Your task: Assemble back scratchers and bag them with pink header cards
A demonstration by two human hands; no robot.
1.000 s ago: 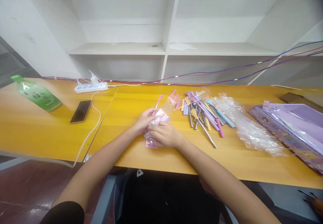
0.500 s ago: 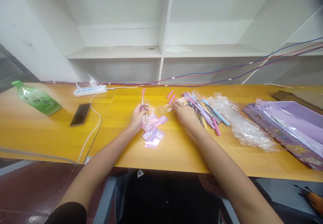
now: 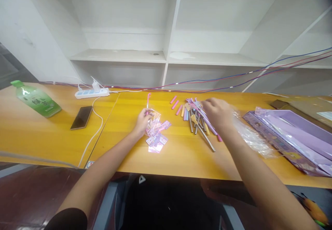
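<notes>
Closed around a slim pink back scratcher (image 3: 148, 99) with a metal shaft, my left hand (image 3: 142, 122) rests on the table; the scratcher's curved tip points away from me. Just right of these fingers lie a clear plastic wrapper (image 3: 155, 116) and a small heap of pink and purple printed cards (image 3: 157, 139). My right hand (image 3: 217, 112), blurred by motion, is over the right side of a pile of hand-shaped back scratchers (image 3: 203, 116) in purple, yellow and blue. Its fingers are smeared, so any hold is unclear. Several short pink sticks (image 3: 175, 104) lie left of the pile.
Crumpled clear plastic bags (image 3: 255, 136) and a large purple package (image 3: 298, 133) lie at the right, with a cardboard box (image 3: 308, 107) behind. At the left are a green bottle (image 3: 37, 98), a phone (image 3: 81, 117) and a power strip (image 3: 92, 92). Shelves (image 3: 116, 54) stand behind.
My hands were together at the cards, then parted. The right hand took clear plastic toward the pile and is now farther right. The left moved slightly left with the pink back scratcher.
</notes>
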